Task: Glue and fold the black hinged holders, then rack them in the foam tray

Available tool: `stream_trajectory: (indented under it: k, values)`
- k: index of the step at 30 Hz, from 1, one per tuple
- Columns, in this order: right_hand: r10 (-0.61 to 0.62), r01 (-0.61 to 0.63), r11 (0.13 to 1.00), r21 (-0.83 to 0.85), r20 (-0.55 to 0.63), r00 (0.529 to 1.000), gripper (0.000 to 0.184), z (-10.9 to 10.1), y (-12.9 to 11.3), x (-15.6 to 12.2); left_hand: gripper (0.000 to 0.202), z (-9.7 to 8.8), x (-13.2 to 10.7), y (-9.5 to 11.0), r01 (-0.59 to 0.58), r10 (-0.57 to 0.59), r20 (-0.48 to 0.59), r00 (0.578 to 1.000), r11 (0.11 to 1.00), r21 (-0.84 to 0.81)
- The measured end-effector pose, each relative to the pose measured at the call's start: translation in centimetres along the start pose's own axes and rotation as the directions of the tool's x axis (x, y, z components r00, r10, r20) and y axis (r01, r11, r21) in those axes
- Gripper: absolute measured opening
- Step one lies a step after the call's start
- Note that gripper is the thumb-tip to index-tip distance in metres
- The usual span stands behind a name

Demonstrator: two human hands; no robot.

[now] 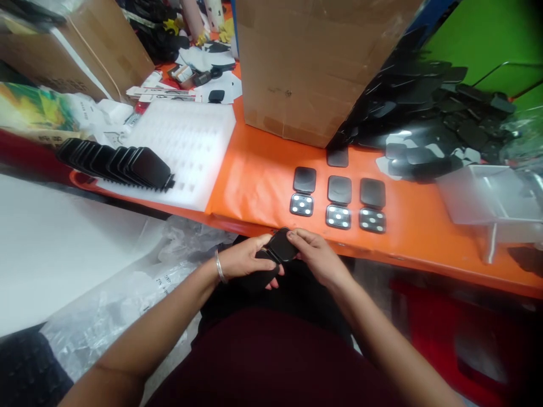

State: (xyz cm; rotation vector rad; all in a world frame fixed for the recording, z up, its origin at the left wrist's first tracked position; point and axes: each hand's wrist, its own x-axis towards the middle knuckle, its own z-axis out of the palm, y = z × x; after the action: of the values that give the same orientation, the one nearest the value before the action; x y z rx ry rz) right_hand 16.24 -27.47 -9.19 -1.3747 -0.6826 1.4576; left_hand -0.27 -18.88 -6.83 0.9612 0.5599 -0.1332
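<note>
Between my hands, in front of the table's edge, is a black hinged compact case (pixel 283 245), its two rounded-square halves spread apart. My left hand (pixel 250 260) is closed around the lower half, thumb on top and fingertips showing underneath. With thumb and fingers, my right hand (pixel 314 251) pinches the right side of the upper half. On the table beyond lie three similar opened cases in a row: a left one (pixel 304 180), a middle one (pixel 339 190) and a right one (pixel 373 193). Each has five white dots on its near half.
A cardboard box (pixel 305 68) stands on the orange table (pixel 250 175). At left, black cases (pixel 123 164) stand in a row on white foam (pixel 182 135). A pile of black parts (pixel 462 118) and a translucent plastic bin (pixel 483 192) are at right. Another black piece (pixel 337 157) lies near the box.
</note>
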Motion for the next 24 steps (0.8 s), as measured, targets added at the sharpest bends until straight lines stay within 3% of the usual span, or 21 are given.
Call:
stream_trajectory:
  k: [2,4,7,9,12,14,16,20,24]
  values:
    - [0.033,-0.030,0.999,-0.039,0.062,0.998,0.033,-0.7,-0.1,-0.1,0.044,-1.5,-0.5,0.5,0.082,-0.075,0.137,0.988,0.996,-0.046]
    - [0.039,-0.041,0.998,0.042,0.038,0.999,0.032,-0.8,0.0,0.0,0.044,-3.0,-0.9,1.0,0.087,-0.073,0.148,0.986,0.992,-0.090]
    - [0.047,-0.014,0.957,0.291,-0.107,0.993,0.031,0.0,0.3,0.0,0.041,-4.4,-1.1,1.1,-0.087,0.079,-0.045,0.996,0.971,-0.221]
    - [0.074,-0.009,0.911,0.412,-0.142,0.987,0.031,0.9,0.6,-0.1,0.036,-4.3,-0.6,0.8,-0.295,0.224,-0.238,0.945,0.897,-0.328]
    - [0.122,-0.111,0.873,0.474,0.009,0.993,0.031,2.3,0.9,-0.6,0.032,-3.0,1.0,0.1,-0.548,0.332,-0.487,0.808,0.727,-0.413]
    - [0.156,-0.221,0.875,0.430,0.181,0.971,0.032,2.8,1.0,-0.9,0.033,-2.0,2.2,0.1,-0.598,0.309,-0.572,0.760,0.677,-0.429]
    - [0.158,-0.258,0.891,0.374,0.278,0.948,0.032,2.9,1.0,-0.9,0.035,-1.4,3.0,0.5,-0.569,0.268,-0.570,0.777,0.687,-0.452]
    - [0.115,-0.215,0.917,0.337,0.291,0.950,0.029,2.3,0.5,-0.3,0.047,-1.1,3.6,1.4,-0.417,0.197,-0.427,0.882,0.749,-0.516]
    - [0.139,-0.252,0.913,0.320,0.338,0.931,0.032,2.0,0.4,0.0,0.054,-0.8,3.7,1.3,-0.352,0.130,-0.408,0.904,0.770,-0.533]
